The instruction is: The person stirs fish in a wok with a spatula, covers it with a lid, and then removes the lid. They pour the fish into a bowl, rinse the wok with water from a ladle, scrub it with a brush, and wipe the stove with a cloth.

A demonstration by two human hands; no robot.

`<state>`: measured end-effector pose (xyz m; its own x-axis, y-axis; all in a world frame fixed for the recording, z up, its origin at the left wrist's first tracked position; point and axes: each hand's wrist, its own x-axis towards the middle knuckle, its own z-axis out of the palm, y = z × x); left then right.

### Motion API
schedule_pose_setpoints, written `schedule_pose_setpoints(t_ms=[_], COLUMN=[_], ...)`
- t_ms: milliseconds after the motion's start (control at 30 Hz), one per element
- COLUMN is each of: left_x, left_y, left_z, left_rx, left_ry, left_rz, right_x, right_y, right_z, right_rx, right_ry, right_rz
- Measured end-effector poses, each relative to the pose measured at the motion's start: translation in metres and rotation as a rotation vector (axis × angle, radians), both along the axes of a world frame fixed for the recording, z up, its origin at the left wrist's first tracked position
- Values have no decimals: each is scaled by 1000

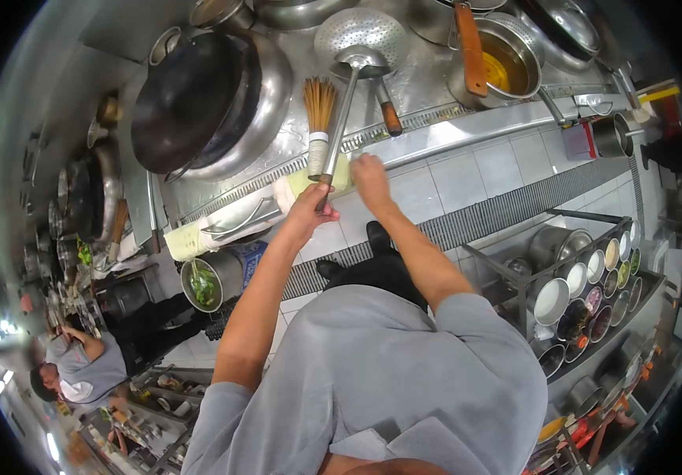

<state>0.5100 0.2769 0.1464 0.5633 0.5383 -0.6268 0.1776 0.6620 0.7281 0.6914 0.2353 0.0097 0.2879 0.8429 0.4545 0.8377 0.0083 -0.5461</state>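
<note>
My left hand (311, 215) is closed around the dark grip of a long metal ladle (346, 111). The ladle's bowl overlaps a perforated skimmer (341, 28) lying on the steel counter; a wooden handle (391, 119) sticks out beside it. A bamboo wok brush (319, 119) lies just left of the ladle's shaft. My right hand (371, 180) is curled at the counter's front edge, beside a yellowish cloth (341, 174). Whatever its fingers hold is hidden. A pale cloth (285, 192) hangs over the edge near my left wrist.
A dark wok (186, 99) stands at the left of the counter, and a pot of yellow oil (515, 67) at the right. Below the edge sits a pot of greens (202, 286). A rack (527, 297) of seasoning bowls stands right. Another person (91, 356) works at far left.
</note>
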Motion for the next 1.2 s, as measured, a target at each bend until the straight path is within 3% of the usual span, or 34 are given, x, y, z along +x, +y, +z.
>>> schedule_pose_setpoints(t_ms=[100, 167, 267, 300, 367, 467, 600, 667, 733, 867, 933, 1000, 1100, 1167, 1200], left_x=[-2, -3, -5, -6, -7, -8, -3, -5, -2, 3, 4, 5, 3, 7, 8], left_y=[2, 3, 2, 3, 9, 13, 18, 16, 16, 13, 11, 8, 9, 5, 3], left_z=[-3, -7, -6, -6, -4, 0, 8, 7, 6, 9, 7, 7, 1, -3, -4], left_rx=[-21, -40, -65, -64, -55, -61, -58, -61, -64, -71, -87, -96, -98, -110, -114], left_ry=[12, 11, -1, -6, -26, -56, -83, -71, -57, -50, -54, -43, -53, -52, -36], left_rz=[12, 18, 13, 11, -2, 8, 23, 17, 9, -2, -10, -15, -16, -25, -28], right_x=[-3, 37, 172, 211, 240, 184, 45, -2, -18, 16, 72, 140, 160, 115, 98], right_y=[-1, -8, -37, -47, -57, -60, -30, -9, -6, -22, -31, -36, -37, -30, -25], right_z=[3, -27, -56, -27, 7, 16, -9, -14, -1, -1, -12, -30, -12, -20, 1], right_rx=[-41, 126, -48, -272, -26, 28, 98, 113, 45, -123, -145, -30, -153, -164, -411], right_ry=[18, -113, -393, -237, -90, -219, -56, 88, -35, -94, -96, -324, -319, -179, -5], right_rz=[86, 24, -388, -444, -486, -469, -153, 132, 215, 257, 170, -36, -170, -43, 172])
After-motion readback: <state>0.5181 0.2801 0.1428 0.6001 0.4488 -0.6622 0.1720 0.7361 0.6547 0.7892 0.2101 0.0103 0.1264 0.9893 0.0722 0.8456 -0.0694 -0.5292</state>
